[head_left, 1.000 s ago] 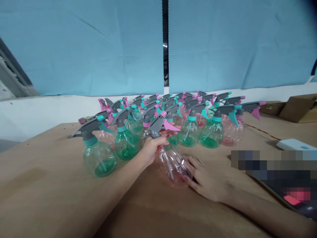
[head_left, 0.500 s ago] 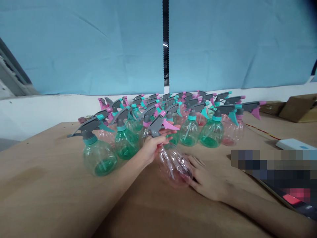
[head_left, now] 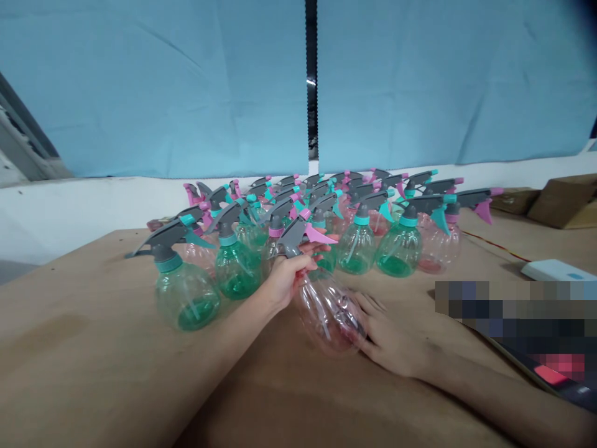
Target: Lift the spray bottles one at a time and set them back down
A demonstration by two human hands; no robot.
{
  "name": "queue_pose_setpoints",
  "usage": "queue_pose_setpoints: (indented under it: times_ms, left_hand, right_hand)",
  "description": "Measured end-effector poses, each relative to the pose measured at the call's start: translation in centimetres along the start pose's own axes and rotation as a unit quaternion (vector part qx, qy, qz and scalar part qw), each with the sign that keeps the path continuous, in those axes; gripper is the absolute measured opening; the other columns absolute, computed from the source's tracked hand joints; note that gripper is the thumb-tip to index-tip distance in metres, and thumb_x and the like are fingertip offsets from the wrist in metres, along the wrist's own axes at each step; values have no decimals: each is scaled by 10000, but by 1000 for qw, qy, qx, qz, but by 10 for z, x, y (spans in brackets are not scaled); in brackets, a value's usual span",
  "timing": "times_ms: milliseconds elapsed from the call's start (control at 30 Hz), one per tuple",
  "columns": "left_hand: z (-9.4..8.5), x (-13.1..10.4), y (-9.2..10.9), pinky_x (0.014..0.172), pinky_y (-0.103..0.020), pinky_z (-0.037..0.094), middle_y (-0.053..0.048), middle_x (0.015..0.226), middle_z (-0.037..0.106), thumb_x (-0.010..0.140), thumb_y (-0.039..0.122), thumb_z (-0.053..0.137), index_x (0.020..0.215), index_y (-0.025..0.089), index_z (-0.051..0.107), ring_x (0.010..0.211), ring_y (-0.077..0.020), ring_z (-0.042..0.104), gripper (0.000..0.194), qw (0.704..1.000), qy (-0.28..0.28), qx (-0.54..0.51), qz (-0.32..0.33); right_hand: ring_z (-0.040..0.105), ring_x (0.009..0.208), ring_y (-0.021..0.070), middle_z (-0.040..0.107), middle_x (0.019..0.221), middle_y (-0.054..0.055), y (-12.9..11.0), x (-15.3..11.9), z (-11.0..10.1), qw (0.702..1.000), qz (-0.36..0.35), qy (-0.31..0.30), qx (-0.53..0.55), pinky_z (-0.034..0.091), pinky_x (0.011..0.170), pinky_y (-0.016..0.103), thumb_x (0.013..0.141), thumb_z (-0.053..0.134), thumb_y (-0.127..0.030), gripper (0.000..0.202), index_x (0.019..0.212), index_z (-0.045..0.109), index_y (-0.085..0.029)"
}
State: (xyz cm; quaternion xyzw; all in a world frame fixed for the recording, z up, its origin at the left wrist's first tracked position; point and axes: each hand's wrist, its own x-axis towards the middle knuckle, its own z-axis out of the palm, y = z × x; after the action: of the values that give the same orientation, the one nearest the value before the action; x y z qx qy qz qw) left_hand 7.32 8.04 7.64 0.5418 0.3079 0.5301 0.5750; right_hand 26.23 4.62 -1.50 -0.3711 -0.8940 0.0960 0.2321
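A clear pink spray bottle (head_left: 326, 311) leans over the table, its grey head with the pink trigger tipped to the left and away from me. My left hand (head_left: 286, 277) is closed around its neck, just under the head. At the lower right of the bottle, my right hand (head_left: 387, 333) grips the base, with the fingertips partly hidden behind the plastic. A little pink tint shows at the bottom. Close by on the left stand a green spray bottle (head_left: 186, 295) and another green spray bottle (head_left: 239, 267), both upright.
Several more pink and green spray bottles crowd together behind my hands, among them a green one (head_left: 398, 249). On the right are a cardboard box (head_left: 566, 202), a white device (head_left: 557, 270) with a thin cable, and a blurred-out dark object. A blue sheet (head_left: 186, 87) hangs behind.
The base of the pink spray bottle has shifted very slightly to the right. Both hands keep their hold in nearly the same place.
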Motion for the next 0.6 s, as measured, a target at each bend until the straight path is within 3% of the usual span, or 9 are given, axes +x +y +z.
queue_pose_setpoints:
  times_ms: [133, 200, 267, 333, 467, 533, 600]
  left_hand:
    - [-1, 0, -2, 606, -239, 406, -7, 830, 655, 520, 137, 567, 949, 203, 662, 806, -169, 565, 444, 999, 34, 21, -26]
    - [0, -1, -2, 453, -199, 284, -6, 768, 629, 506, 159, 570, 882, 183, 667, 659, -133, 515, 389, 997, 59, 39, -36]
    - [0, -2, -3, 411, -192, 185, -3, 726, 606, 501, 169, 568, 812, 160, 662, 522, -88, 412, 324, 995, 72, 51, -36]
    - [1, -2, -3, 414, -192, 195, 2, 718, 599, 505, 168, 566, 772, 150, 654, 476, -67, 358, 281, 996, 67, 56, -28]
    - [5, -3, 2, 608, -255, 405, -9, 818, 631, 533, 161, 557, 856, 183, 659, 696, -144, 541, 340, 999, 18, 48, 11]
    - [7, -5, 5, 756, -318, 426, -13, 832, 641, 546, 158, 553, 878, 198, 658, 823, -179, 569, 351, 998, -10, 58, 37]
    - [10, -8, 8, 803, -342, 424, -15, 778, 636, 561, 164, 556, 839, 199, 659, 863, -195, 573, 299, 994, -34, 96, 51]
  right_hand:
    - [379, 1220, 273, 452, 1284, 131, -1, 0, 0, 1000, 0, 1, -5, 328, 1016, 470, 881, 403, -275, 453, 1326, 374, -192]
    - [380, 1217, 278, 457, 1276, 134, 0, -1, 0, 1000, -1, 4, -2, 329, 1013, 475, 882, 407, -289, 451, 1321, 380, -190]
    - [383, 1213, 278, 459, 1270, 132, 1, -1, 2, 1000, -7, 5, 3, 332, 1010, 476, 880, 416, -298, 456, 1322, 378, -194]
    - [383, 1215, 273, 459, 1270, 124, 3, -1, 4, 1000, -16, 9, 9, 333, 1009, 478, 880, 412, -282, 451, 1324, 377, -209]
    - [456, 1161, 247, 492, 1231, 109, 5, 3, 1, 998, -5, 31, 62, 382, 977, 448, 873, 390, -206, 385, 1252, 454, -222]
    - [530, 1070, 224, 550, 1139, 90, 1, 5, -5, 989, 44, 84, 116, 431, 928, 425, 896, 347, -195, 317, 1170, 503, -231]
    - [558, 1022, 215, 578, 1082, 74, -6, 4, -12, 967, 94, 160, 174, 454, 899, 427, 931, 297, -224, 286, 1131, 501, -239]
